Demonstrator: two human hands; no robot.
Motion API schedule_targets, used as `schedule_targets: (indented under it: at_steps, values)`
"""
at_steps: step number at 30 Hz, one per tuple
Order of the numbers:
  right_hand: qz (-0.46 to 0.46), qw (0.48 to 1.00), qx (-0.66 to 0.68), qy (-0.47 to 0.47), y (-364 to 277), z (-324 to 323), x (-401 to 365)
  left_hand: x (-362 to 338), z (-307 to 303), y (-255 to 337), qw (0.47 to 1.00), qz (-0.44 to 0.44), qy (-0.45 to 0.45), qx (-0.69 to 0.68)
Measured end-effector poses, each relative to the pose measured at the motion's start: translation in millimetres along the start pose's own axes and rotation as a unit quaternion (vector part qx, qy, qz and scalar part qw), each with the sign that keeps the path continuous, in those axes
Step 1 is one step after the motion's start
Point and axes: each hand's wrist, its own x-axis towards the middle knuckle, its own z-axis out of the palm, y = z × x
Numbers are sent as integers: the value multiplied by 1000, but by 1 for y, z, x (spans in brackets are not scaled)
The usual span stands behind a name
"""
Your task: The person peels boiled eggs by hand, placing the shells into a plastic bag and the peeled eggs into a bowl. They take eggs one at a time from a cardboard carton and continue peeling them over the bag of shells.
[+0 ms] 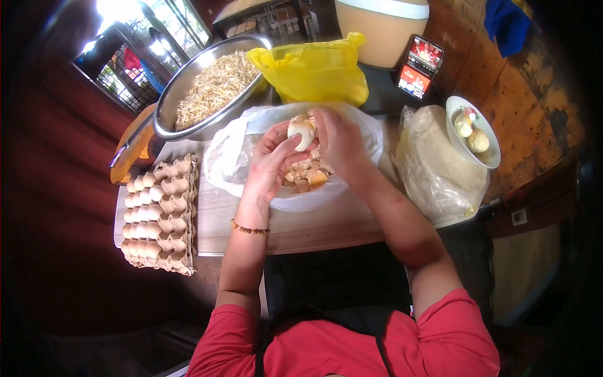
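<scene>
My left hand [274,154] holds a partly peeled egg [301,134] over an open white plastic bag [229,157]. The egg is smooth and white, with a patch of brown shell left near its top. My right hand [339,139] is at the egg's upper right, its fingers bent and pinched at that shell, slightly blurred; the fingertips are partly hidden. Below both hands, broken eggshells [308,174] lie in the bag.
Left: a stacked egg carton [176,223] with several eggs. Behind: a steel bowl [164,119] of bean sprouts [217,85], a yellow plastic bag [326,72], a phone [419,68], a beige container [380,34]. Right: a clear plastic bag [433,163], a white bowl [492,151] with peeled eggs [478,141].
</scene>
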Motion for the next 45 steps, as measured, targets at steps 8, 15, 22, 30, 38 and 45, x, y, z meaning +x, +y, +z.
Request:
schedule_targets:
  at_steps: [8,15,22,30,38,45]
  values:
    - [-2,1000,-6,26,3,-3,4,0,-4,-1,1000,-11,-14,-15]
    - [-11,999,-21,21,6,-10,8,-1,-1,1,1000,-2,2,-8]
    - [-21,999,27,16,3,-13,10,0,-3,1,996,34,27,84]
    - [-24,985,159,-65,-6,-11,10,0,-5,1,995,42,19,88]
    - [-42,989,122,-67,0,-8,9,0,-4,2,996,26,17,83]
    - [-29,990,125,-66,0,-10,8,0,-3,-1,995,38,5,87]
